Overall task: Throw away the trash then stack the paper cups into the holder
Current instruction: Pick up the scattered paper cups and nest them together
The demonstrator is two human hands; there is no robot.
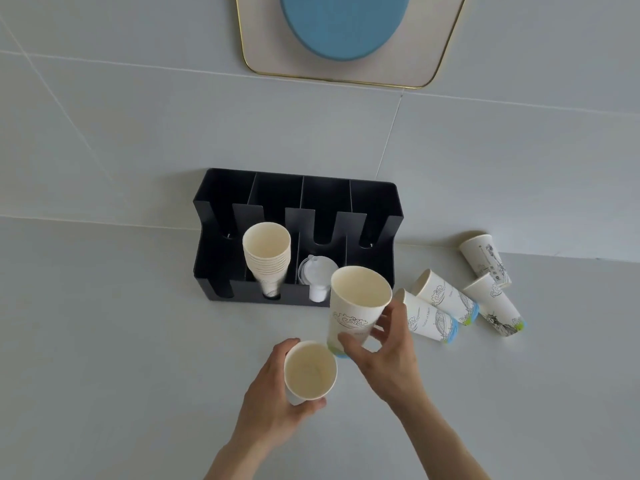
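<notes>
Holding one cup each, head view only; left hand (277, 386) is wrapped around a short cup (310, 370), mouth up toward the camera, fingers closed on its wall; right hand (384, 351) grips a tall cup (356, 303) low on its side, thumb in front, fingers behind, mouth tilted up and slightly away.

Tall cup's base sits just beside the short cup's rim, up and to the right of it; their long axes are roughly parallel, so nesting looks like a short sideways move, though the sizes may not match; judgement only.

Holder (377, 199), black, four slots, stands against the wall, straight ahead of both hands; second slot from left carries a nested stack (266, 252); third slot holds white lids (317, 275); outer slots look empty. Right hand is nearer the holder.

Four loose cups (446, 296) lie on their sides on the counter (104, 323), right of the holder, nearest the right hand.

No trash visible.
</notes>
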